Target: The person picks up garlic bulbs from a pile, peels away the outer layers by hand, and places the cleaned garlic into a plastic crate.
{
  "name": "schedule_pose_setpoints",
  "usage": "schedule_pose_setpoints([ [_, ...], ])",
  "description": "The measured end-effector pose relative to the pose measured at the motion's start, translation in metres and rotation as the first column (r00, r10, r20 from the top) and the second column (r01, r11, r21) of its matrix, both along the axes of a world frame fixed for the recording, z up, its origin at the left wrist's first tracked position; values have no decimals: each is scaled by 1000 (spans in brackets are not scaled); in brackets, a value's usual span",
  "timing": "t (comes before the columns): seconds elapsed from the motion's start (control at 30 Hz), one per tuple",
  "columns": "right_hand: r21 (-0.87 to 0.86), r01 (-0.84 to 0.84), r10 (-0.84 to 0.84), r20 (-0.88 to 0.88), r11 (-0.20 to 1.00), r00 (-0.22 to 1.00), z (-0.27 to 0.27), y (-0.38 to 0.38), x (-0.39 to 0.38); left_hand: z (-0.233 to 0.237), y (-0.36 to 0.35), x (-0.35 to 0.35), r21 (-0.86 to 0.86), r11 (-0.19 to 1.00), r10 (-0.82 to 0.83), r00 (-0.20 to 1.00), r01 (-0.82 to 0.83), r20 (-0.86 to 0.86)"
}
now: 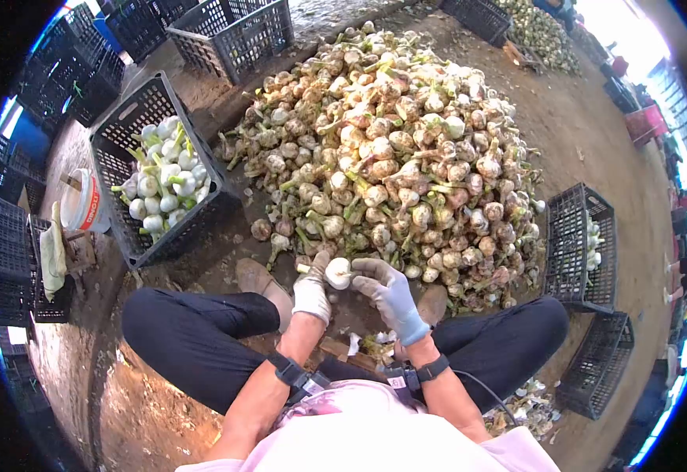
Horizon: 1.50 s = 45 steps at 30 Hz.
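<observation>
A peeled white garlic bulb (338, 274) is held in front of me, between my knees. My left hand (312, 287), in a white glove, is closed around its stem side. My right hand (390, 295), in a pale grey-blue glove, has its fingers pinched at the bulb's other end; whether a small tool is among them I cannot make out. Just beyond both hands rises a large heap of unpeeled garlic (406, 157) with dirty skins and green stems. To the left, a black plastic crate (133, 252) holds cleaned white garlic bulbs (166, 173).
Beside the crate stands a white bucket (90, 203) with red lettering. Black crates (579, 244) are on the right, one with some white garlic inside, and another crate (233, 39) sits behind the heap. Peelings (536, 409) lie on the ground near my right knee.
</observation>
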State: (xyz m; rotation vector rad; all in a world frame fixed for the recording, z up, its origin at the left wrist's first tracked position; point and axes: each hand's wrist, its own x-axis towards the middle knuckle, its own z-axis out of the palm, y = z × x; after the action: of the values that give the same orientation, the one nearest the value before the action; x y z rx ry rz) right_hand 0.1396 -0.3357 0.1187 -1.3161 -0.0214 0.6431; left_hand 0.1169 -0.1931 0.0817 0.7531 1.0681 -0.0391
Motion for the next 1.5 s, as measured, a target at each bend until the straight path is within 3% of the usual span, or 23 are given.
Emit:
schedule_pose_setpoints([
  [0.1,-49,44,-51,-155,998,987,11,3,-1,-5,-5,2,242,970,23,1000,-21,-3],
  [0.17,-103,57,-70,-126,993,990,-8,5,1,-7,-7,7,387,917,-19,958,-96,285],
  [0.3,-246,18,-13,23,969,1000,-16,5,3,-2,-2,3,429,903,-147,949,14,278],
  [0.4,-209,-41,20,-102,977,995,-11,-3,5,4,-5,1,391,919,-155,954,45,256],
  [0.5,49,56,-33,-384,997,923,-1,-8,5,-3,-1,6,343,939,-85,982,22,168],
  [0.63,-199,-18,20,9,980,1000,-3,2,-3,-9,-3,0,531,841,-220,963,105,157],
  [0.67,-409,73,45,271,910,961,-5,10,-8,-13,-5,-3,723,666,-319,946,183,54],
  [0.7,-566,215,126,502,796,856,-8,17,-12,-16,-6,-3,722,667,-321,946,185,54],
  [0.77,-549,356,113,645,756,756,-32,15,-6,-20,-8,-3,933,356,-372,924,53,90],
  [0.83,-361,120,-129,-2,925,992,-66,1,6,-11,0,-5,864,477,-475,875,162,98],
  [0.87,-273,-30,-39,-243,961,969,-84,-9,7,-8,3,-3,589,801,-318,909,105,270],
  [0.9,-512,-222,218,-69,830,974,-102,-15,-1,-5,5,0,205,978,-103,926,28,364],
  [0.93,-738,-312,493,32,598,869,-118,-20,-7,1,12,0,187,979,-117,968,76,220],
  [0.97,-846,-476,826,-79,240,558,-132,-21,-10,-1,19,-2,142,979,-170,965,143,200],
  [1.03,-839,-542,817,-287,37,500,-137,-11,-24,8,26,-3,-127,992,19,984,4,179],
  [1.1,-832,-554,813,-307,22,495,-131,1,-15,13,49,1,-469,882,179,955,-49,237],
  [1.13,-826,-564,801,-329,12,500,-127,7,-9,18,66,0,-394,917,207,920,-64,334],
  [1.17,-872,-467,786,-183,148,590,-124,10,-1,59,78,8,-423,854,442,851,-303,283],
  [1.2,-892,-359,749,-36,274,661,-120,14,8,52,111,3,-519,847,425,731,-113,535],
  [1.27,-924,-88,675,204,372,709,-108,34,34,111,134,13,-560,754,656,397,-342,642],
  [1.33,-874,206,634,466,441,618,-108,61,64,114,154,11,-358,810,576,515,-464,635],
  [1.37,-944,201,689,328,261,646,-99,80,80,103,159,9,-236,850,505,597,-472,623],
  [1.5,-964,236,660,256,120,706,-105,117,95,13,104,-3,-250,928,351,873,-275,340],
])
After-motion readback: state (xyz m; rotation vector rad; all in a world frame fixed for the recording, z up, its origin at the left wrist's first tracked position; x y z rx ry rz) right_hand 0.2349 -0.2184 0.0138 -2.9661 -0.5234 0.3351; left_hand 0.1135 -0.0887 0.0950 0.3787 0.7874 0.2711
